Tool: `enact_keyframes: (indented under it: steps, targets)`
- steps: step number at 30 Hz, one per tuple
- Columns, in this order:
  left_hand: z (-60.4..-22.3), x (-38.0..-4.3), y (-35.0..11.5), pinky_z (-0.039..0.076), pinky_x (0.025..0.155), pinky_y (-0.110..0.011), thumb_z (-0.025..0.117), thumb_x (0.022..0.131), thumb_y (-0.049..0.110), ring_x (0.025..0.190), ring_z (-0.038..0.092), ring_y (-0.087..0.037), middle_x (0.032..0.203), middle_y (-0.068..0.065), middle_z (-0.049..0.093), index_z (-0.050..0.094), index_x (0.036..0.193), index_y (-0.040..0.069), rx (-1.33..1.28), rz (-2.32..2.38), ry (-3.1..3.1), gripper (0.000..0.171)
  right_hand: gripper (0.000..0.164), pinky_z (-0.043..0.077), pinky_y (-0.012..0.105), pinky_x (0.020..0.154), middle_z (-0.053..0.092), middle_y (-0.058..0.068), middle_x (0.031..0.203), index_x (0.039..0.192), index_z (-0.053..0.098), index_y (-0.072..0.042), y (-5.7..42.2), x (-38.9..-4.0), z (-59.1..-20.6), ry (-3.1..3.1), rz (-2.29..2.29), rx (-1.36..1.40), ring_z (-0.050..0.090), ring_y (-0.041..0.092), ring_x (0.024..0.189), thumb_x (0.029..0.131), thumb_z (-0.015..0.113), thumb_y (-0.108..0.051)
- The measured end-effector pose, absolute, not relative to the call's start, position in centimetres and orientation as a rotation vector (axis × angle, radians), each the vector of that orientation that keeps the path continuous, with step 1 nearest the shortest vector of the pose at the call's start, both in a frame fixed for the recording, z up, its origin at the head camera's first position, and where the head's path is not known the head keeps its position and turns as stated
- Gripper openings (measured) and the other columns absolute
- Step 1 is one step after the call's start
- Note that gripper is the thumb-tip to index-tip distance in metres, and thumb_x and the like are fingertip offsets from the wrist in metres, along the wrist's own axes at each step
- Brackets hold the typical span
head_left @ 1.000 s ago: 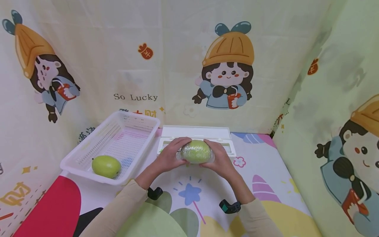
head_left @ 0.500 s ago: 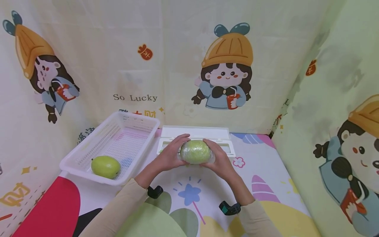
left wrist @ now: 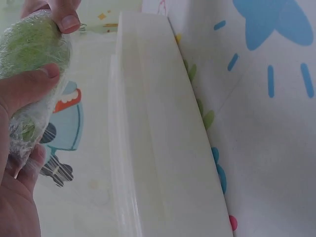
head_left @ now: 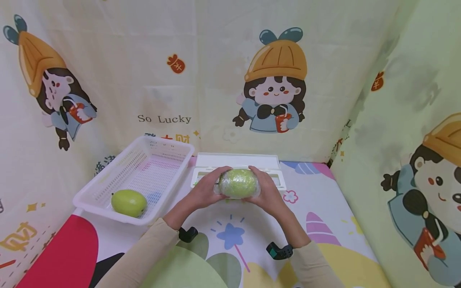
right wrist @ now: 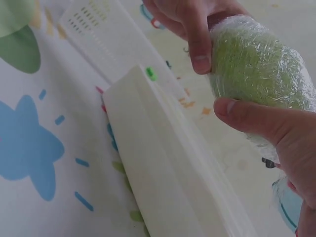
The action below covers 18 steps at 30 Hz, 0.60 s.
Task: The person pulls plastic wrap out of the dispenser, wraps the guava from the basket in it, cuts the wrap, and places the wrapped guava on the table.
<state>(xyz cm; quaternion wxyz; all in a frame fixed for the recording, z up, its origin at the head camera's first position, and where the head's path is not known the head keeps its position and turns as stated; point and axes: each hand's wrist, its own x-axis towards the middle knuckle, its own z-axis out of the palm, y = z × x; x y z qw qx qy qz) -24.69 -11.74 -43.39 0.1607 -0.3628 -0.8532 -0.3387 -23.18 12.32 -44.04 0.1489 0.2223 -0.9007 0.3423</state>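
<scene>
A green mango (head_left: 239,185) wrapped in clear cling film is held up between both hands, just in front of a white cling film box (head_left: 237,160). My left hand (head_left: 207,189) grips its left end, with the thumb (left wrist: 34,86) laid along the wrapped skin. At the other end my right hand (head_left: 268,194) holds it, its thumb (right wrist: 247,114) pressing on the film. The film looks wrinkled and shiny, and a loose see-through stretch hangs by the left hand's fingers in the left wrist view. The undersides of the fingers are partly hidden.
To the left stands a white perforated plastic basket (head_left: 176,188) with an unwrapped green mango (head_left: 129,203) in its near corner. The box's lid stands raised against the back. Printed cloth walls (head_left: 216,80) enclose the table (head_left: 266,224) on several sides.
The wrapped mango stays in almost the same place. The left hand's raised finger has come down to the film, and the right hand's fingers have shifted slightly upward on the mango.
</scene>
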Motion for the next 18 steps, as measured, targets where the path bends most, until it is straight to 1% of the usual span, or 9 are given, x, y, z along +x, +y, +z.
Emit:
enact_keyframes:
  steps: [5, 8, 11, 13, 16, 18]
  targets:
    - [-43.34, -24.58, -11.69, 0.05, 0.099, -0.041, 0.088, 0.067, 0.015, 0.117, 0.059, -0.024, 0.128, -0.008, 0.058, 0.045, 0.135, 0.01, -1.048, -0.945, -2.403, 0.08, 0.098, 0.049, 0.052, 0.099, 0.051, 0.005, 0.137, 0.143, 0.038, -0.014, 12.54, -23.02, -43.87, -2.603, 1.102, 0.681, 0.051, 0.027, 0.123, 0.063, 0.091, -0.03]
    - [-43.31, -24.59, -11.6, 0.049, 0.101, -0.041, 0.087, 0.067, 0.011, 0.119, 0.058, -0.024, 0.129, -0.007, 0.057, 0.045, 0.135, 0.01, -1.077, -0.929, -2.389, 0.08, 0.096, 0.051, 0.05, 0.096, 0.05, 0.004, 0.139, 0.143, 0.039, -0.019, 12.78, -22.92, -43.97, -2.594, 1.185, 0.681, 0.052, 0.027, 0.123, 0.064, 0.09, -0.035]
    - [-43.29, -24.77, -11.51, 0.047, 0.104, -0.042, 0.087, 0.067, 0.01, 0.123, 0.055, -0.024, 0.133, -0.007, 0.054, 0.043, 0.137, 0.008, -1.109, -0.944, -2.383, 0.083, 0.091, 0.05, 0.05, 0.098, 0.051, 0.003, 0.139, 0.142, 0.041, -0.022, 12.96, -22.9, -44.16, -2.562, 1.219, 0.671, 0.052, 0.027, 0.125, 0.066, 0.088, -0.036]
    - [-43.34, -25.0, -11.53, 0.043, 0.108, -0.043, 0.089, 0.064, 0.015, 0.129, 0.049, -0.025, 0.14, -0.008, 0.05, 0.039, 0.141, 0.008, -1.12, -0.962, -2.409, 0.092, 0.089, 0.049, 0.05, 0.099, 0.051, 0.003, 0.14, 0.141, 0.042, -0.021, 13.02, -22.85, -44.29, -2.535, 1.227, 0.674, 0.052, 0.027, 0.126, 0.066, 0.088, -0.036]
    - [-43.43, -25.21, -11.69, 0.039, 0.112, -0.043, 0.091, 0.062, 0.029, 0.136, 0.043, -0.023, 0.147, -0.006, 0.043, 0.033, 0.146, 0.01, -1.101, -1.024, -2.503, 0.104, 0.089, 0.047, 0.051, 0.102, 0.051, 0.003, 0.14, 0.14, 0.044, -0.02, 13.09, -22.8, -44.6, -2.505, 1.202, 0.673, 0.051, 0.027, 0.128, 0.065, 0.089, -0.033]
    - [-43.46, -25.24, -11.78, 0.038, 0.112, -0.044, 0.09, 0.064, 0.038, 0.138, 0.041, -0.022, 0.15, -0.004, 0.041, 0.031, 0.149, 0.013, -1.074, -1.069, -2.585, 0.106, 0.089, 0.046, 0.051, 0.103, 0.051, 0.004, 0.14, 0.14, 0.044, -0.018, 13.09, -22.75, -44.8, -2.486, 1.178, 0.677, 0.051, 0.027, 0.129, 0.065, 0.089, -0.029]
